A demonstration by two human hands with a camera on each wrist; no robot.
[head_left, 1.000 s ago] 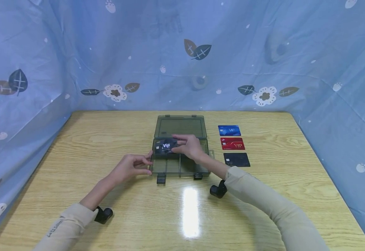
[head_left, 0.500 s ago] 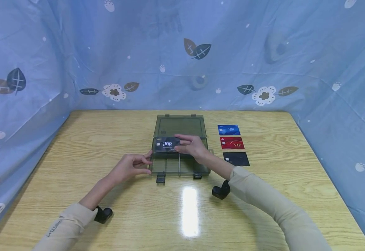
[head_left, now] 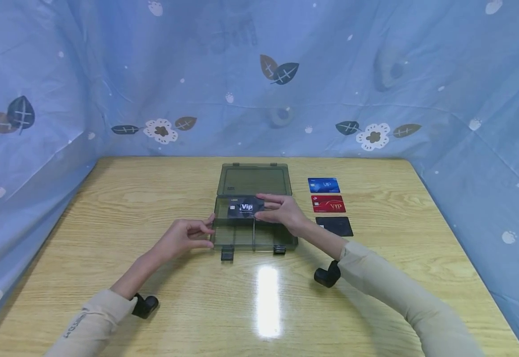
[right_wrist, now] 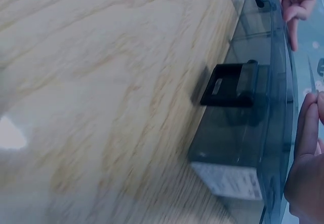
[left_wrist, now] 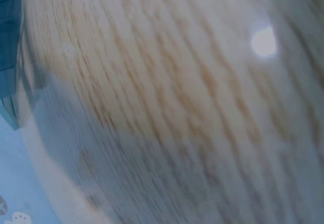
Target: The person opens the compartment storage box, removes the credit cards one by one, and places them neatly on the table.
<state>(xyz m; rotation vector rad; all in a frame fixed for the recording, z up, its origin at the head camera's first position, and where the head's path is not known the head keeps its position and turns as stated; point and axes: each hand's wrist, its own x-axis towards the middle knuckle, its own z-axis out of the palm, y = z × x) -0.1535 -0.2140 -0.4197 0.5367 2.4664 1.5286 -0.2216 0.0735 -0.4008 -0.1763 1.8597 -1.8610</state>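
My right hand point(head_left: 286, 215) pinches a dark card point(head_left: 245, 208) marked "Vip" at its right end, between thumb and fingers. The card is above the back compartment of a smoky see-through divided box point(head_left: 266, 245), whose lid point(head_left: 256, 179) lies folded back. My left hand point(head_left: 181, 235) touches the box's left side with thumb and fingertips. In the right wrist view, the right hand point(right_wrist: 308, 153) holds the card's thin edge above the box point(right_wrist: 238, 133), and the left hand point(right_wrist: 299, 3) is at the far corner. The left wrist view shows mostly table.
Right of the box lie a blue card point(head_left: 324, 185), a red card point(head_left: 328, 204) and a black card point(head_left: 335, 226), in a column. Two dark latches point(head_left: 227, 255) hang at the box's front. Blue patterned cloth point(head_left: 224, 99) surrounds the wooden table point(head_left: 152, 188) behind and at the sides.
My right hand has moved to the right with the Vip card, which now shows more of its face and stands away from the box's left wall. The left hand stays in place.
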